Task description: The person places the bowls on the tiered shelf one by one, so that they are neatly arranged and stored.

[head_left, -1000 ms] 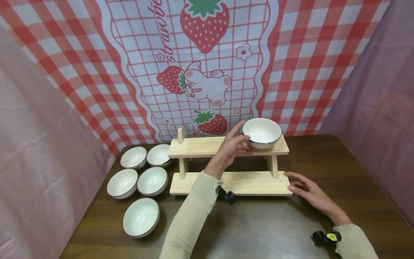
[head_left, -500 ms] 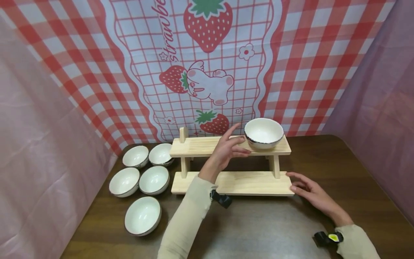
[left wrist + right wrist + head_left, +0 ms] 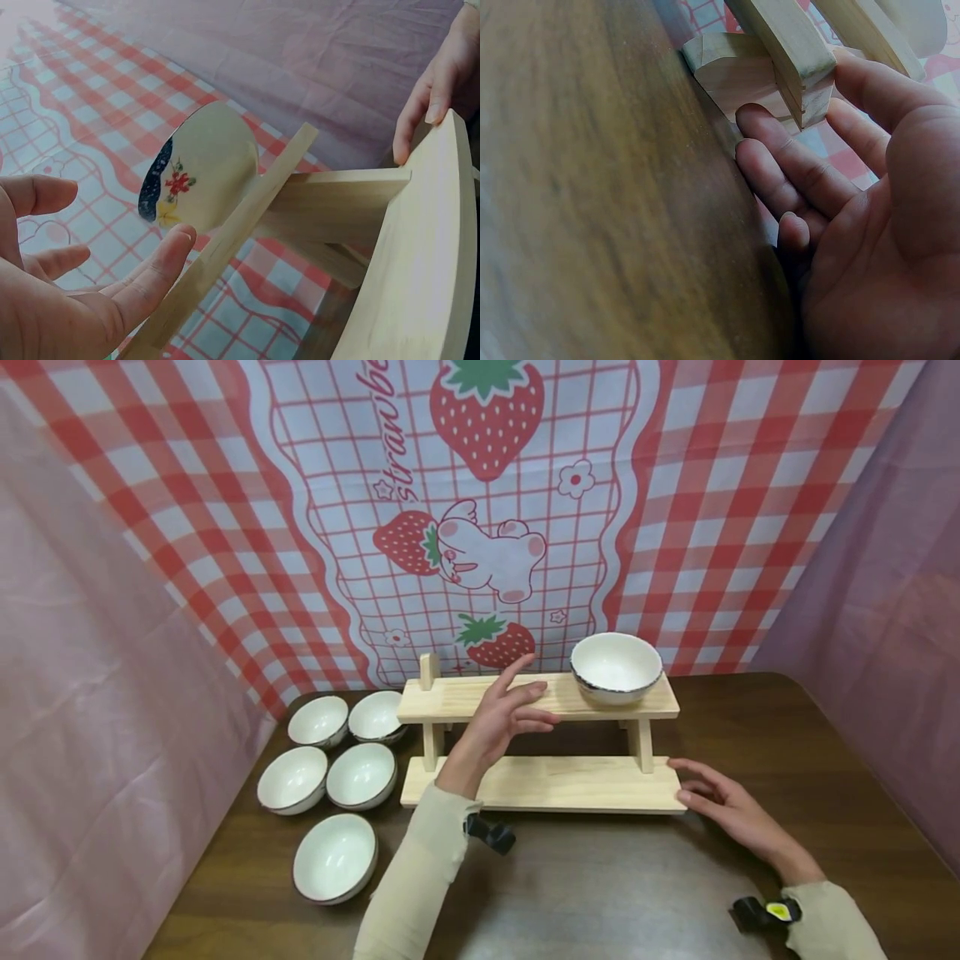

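Note:
A white bowl [image 3: 617, 667] with a dark-patterned rim sits at the right end of the upper board of a two-tier wooden shelf [image 3: 543, 783]. Its outer side, in the left wrist view, shows a red flower [image 3: 178, 182] and a dark blue patch. My left hand [image 3: 501, 720] is left of this bowl and apart from it, fingers spread over the upper board, holding nothing. At the lower board's right end, my right hand [image 3: 731, 808] holds the board between thumb and fingers. The right wrist view has the thumb against the board's end [image 3: 817, 82], with other fingers curled beneath.
Several more white bowls [image 3: 335, 858] stand upright on the dark wooden table [image 3: 600, 893], left of the shelf. A red-and-white strawberry cloth [image 3: 480, 560] hangs behind the table, with pinkish cloths [image 3: 862, 610] at both sides.
My left hand has let go of the bowl on the upper board and drawn back to the left, fingers spreading. The bowl stays put; my right hand keeps its place on the shelf.

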A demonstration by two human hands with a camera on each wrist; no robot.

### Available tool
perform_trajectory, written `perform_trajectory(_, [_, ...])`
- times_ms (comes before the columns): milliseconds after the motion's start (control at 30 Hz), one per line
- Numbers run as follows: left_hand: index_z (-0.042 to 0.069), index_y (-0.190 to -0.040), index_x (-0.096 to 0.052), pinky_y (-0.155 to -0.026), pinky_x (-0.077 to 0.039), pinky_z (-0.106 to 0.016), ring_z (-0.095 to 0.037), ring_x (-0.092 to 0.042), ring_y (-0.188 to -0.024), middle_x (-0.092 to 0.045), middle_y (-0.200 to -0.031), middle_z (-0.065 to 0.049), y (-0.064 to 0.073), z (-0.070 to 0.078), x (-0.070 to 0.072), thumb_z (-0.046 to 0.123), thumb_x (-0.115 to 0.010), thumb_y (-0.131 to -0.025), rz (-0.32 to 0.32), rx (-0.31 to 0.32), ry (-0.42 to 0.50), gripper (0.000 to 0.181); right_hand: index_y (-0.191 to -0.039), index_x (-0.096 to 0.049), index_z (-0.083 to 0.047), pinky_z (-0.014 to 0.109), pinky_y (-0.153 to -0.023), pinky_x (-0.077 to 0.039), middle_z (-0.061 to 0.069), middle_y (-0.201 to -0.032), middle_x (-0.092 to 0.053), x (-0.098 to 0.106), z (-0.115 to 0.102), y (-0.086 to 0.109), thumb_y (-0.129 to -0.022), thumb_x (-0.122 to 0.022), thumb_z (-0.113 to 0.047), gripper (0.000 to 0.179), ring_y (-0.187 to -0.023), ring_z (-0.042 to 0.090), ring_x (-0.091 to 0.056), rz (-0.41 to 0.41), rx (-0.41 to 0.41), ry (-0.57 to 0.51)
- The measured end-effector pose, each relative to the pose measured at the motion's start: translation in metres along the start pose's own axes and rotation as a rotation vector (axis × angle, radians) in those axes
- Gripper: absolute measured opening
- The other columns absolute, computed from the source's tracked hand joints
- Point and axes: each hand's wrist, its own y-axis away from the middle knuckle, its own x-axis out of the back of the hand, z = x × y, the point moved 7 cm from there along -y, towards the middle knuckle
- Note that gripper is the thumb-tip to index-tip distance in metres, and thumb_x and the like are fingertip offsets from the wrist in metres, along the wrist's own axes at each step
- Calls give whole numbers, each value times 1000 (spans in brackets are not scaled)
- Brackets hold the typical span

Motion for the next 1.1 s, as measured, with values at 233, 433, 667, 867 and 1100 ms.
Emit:
perform_trajectory(233, [24, -160, -24, -85, -63, -35, -13, -74, -79, -43, -153, -27, 15, -2, 14, 14, -47, -103, -1, -10, -12, 62, -147, -44, -4, 11, -81, -50, -43, -128, -43, 0, 1, 0, -103, -55, -18, 48, -106, -17, -55, 3, 11, 6])
perform_trajectory(433, [22, -160, -24, -82, -64, -32, -14, -74, -80, -41, -152, -30, 30, 1, 27, 11, -45, -102, 21, -25, 2, 62, -146, -45, -4, 11, -80, -49, -43, -128, -44, 0, 1, -1, -103, -56, -17, 47, -106, -17, -55, 5, 20, 13])
perform_trajectory(667, [15, -161, -18, -82, -63, -31, -14, -74, -82, -36, -153, -34, 50, 6, 39, 8, -41, -103, 19, -60, 10, 63, -146, -44, -2, 9, -80, -49, -42, -126, -45, -1, 2, -1, -102, -56, -14, 47, -104, -16, -57, 6, 19, 5])
perform_trajectory(867, [11, -161, -14, -82, -63, -30, -14, -75, -84, -31, -154, -37, 66, 6, 48, 6, -41, -102, 9, -79, 17, 65, -146, -44, -3, 10, -79, -49, -43, -126, -44, 1, 2, -2, -102, -57, -16, 48, -105, -16, -56, 10, 8, 10])
perform_trajectory(1100, [10, -161, -15, -82, -63, -31, -15, -75, -85, -31, -154, -38, 83, 4, 61, 4, -41, -101, 60, -67, -1, 65, -146, -43, 0, 11, -79, -50, -43, -124, -45, 0, 3, -2, -102, -56, -13, 47, -102, -15, -57, 2, 9, 1])
